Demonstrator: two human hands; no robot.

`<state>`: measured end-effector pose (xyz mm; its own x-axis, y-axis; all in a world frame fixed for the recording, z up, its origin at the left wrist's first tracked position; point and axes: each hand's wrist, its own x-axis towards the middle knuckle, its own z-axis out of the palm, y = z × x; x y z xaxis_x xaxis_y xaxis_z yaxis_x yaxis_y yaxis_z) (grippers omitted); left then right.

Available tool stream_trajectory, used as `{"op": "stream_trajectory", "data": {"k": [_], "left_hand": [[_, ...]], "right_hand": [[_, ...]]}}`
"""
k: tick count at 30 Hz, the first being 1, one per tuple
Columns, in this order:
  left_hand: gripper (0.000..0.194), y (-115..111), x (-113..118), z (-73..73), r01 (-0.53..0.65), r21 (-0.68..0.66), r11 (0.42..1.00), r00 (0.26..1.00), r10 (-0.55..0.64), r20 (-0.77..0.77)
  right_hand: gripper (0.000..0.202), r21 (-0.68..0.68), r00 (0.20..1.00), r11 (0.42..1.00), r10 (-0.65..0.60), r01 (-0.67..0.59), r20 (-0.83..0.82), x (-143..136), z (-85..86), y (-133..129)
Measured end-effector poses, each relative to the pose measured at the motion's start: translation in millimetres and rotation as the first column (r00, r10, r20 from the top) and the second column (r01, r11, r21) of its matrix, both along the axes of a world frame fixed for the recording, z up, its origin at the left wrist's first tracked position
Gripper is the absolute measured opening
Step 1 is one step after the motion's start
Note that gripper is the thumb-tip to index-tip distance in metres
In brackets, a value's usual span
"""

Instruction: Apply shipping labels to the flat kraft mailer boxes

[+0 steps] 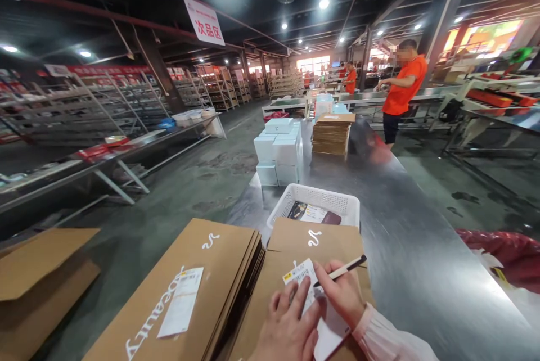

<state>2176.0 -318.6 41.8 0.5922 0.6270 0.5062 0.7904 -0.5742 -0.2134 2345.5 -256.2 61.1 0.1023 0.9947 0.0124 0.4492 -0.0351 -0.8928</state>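
Observation:
My right hand (342, 292) grips a pen (342, 269) with a pale barrel and a dark end, its tip close to a white printed label (304, 272). My left hand (291, 321) lies with fingers stretched across that label, pressing it against a brown cardboard piece (270, 271). White paper (331, 332) extends from under my hands toward me. To the left, a second white slip (182, 300) rests on a stack of flat brown cartons (169, 271) with white lettering. What is written under my fingers is hidden.
A white plastic basket (352, 203) with packets and paper stands beyond the cardboard. Farther along the metal table (392, 220) are pale blue boxes (276, 150) and stacked brown cardboard (331, 136). An open carton (46, 288) sits at lower left; a person in orange (405, 85) stands at right.

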Motion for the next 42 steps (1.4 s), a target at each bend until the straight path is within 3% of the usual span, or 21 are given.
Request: {"op": "stream_trajectory", "data": {"k": [10,20,31,34,38,40,42], "left_hand": [[0.037,-4.9,7.0,15.7,-0.019,-0.013,1.000,0.996,0.020,0.085],[0.053,-10.5,-7.8,4.4,0.002,-0.014,1.000,0.995,-0.004,-0.099],[0.040,-12.2,8.5,14.3,-0.075,-0.312,0.947,0.992,0.103,0.074],[0.040,-10.5,11.1,17.8,-0.080,-0.353,0.932,0.989,0.117,0.085],[0.042,-9.9,14.4,20.7,-0.081,-0.370,0.925,0.987,0.126,0.100],[0.042,-9.7,15.6,21.1,-0.072,-0.376,0.924,0.985,0.124,0.117],[0.040,-9.4,16.5,21.1,-0.059,-0.385,0.921,0.983,0.121,0.139]], "right_hand": [[0.058,-0.004,1.000,1.000,-0.001,0.001,0.010,-0.4,4.3,-1.1],[0.050,-0.014,1.000,1.000,-0.012,0.013,0.014,-4.0,-1.7,-3.2],[0.051,-0.015,0.979,0.996,-0.093,0.092,-0.180,2.0,5.0,-2.9],[0.062,0.018,0.991,0.997,-0.071,0.073,-0.111,3.8,7.5,-3.3],[0.071,0.210,0.997,0.978,-0.026,0.011,0.071,8.3,10.9,-2.3],[0.068,0.220,0.998,0.975,-0.027,0.015,0.054,12.2,10.3,-1.0],[0.064,0.164,0.994,0.980,-0.103,0.108,-0.041,16.2,8.9,0.1]]}}
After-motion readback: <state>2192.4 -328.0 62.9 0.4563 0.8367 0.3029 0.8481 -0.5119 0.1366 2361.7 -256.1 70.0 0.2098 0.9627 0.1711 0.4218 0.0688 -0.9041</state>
